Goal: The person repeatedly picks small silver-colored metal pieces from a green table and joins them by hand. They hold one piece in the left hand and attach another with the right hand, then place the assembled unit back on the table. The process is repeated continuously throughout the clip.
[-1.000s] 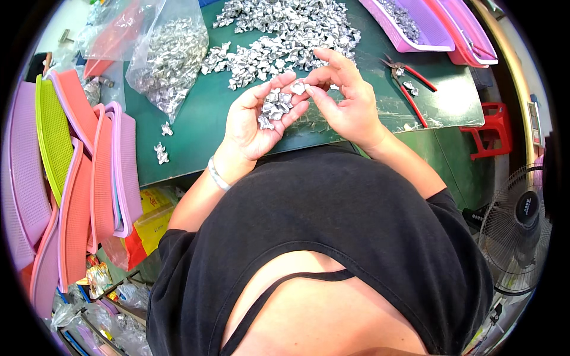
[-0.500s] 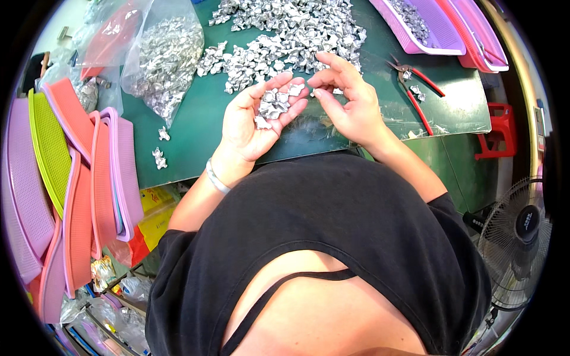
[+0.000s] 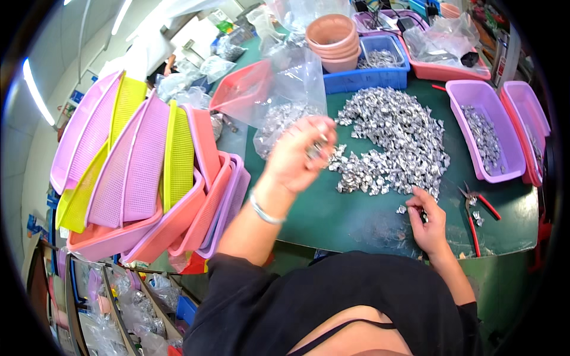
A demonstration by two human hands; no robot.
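Raised beside a clear plastic bag point(image 3: 268, 135) holding small metal parts, my left hand point(image 3: 290, 155) is curled around a few silvery metal parts point(image 3: 314, 149). The hand is smeared by motion. On the green table, a broad heap of the same small, irregular parts point(image 3: 395, 136) lies right of the bag. My right hand point(image 3: 430, 226) rests at the heap's near edge with its fingers bent inward. A bit of shiny metal shows between those fingers, and one loose part point(image 3: 401, 209) lies beside them.
Red-handled cutting pliers point(image 3: 475, 222) lie right of my right hand. A purple basket point(image 3: 516, 155) holding parts stands far right. Stacked colored baskets point(image 3: 127, 172) crowd the left. Behind the heap are a blue tray point(image 3: 368, 81) and terracotta-colored pots point(image 3: 332, 35).
The view has swung up and left. My left hand has left the table front for the bag and closed over its parts. My right hand has moved apart from it to the heap's edge.
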